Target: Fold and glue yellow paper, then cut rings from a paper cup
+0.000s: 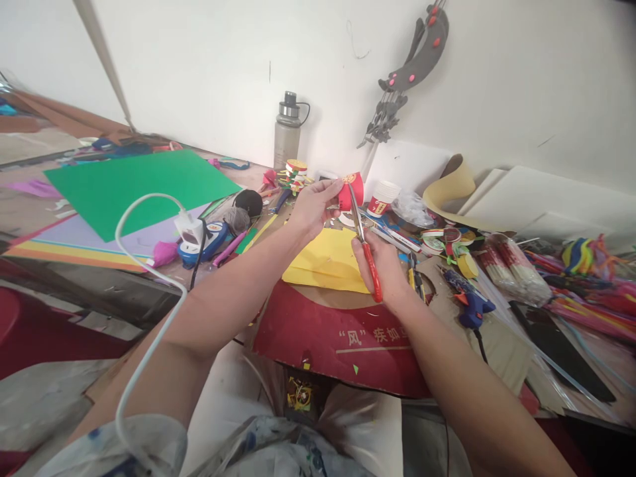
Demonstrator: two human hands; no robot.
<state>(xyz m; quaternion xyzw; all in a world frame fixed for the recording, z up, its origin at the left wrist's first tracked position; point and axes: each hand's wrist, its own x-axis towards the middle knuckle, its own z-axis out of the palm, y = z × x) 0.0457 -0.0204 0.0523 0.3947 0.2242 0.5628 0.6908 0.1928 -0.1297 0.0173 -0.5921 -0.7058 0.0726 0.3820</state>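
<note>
My left hand (313,209) pinches a red piece of paper cup (354,195) with a gold emblem, up above the table. Red-handled scissors (370,265) are gripped in my right hand (385,265), their blades pointing up against the red piece. Whether the blades are cutting into it I cannot tell. Beneath both hands lie sheets of yellow paper (322,260), on a dark red printed board (342,341) at the table's front edge. White paper cups (381,197) with red print stand just behind my right hand.
On the left are a green sheet (144,185), a blue power strip (206,242) and a white cable (149,338) running past my left arm. A water bottle (287,132) stands against the wall. A blue glue gun (472,306) and a black phone-like slab (561,348) lie right.
</note>
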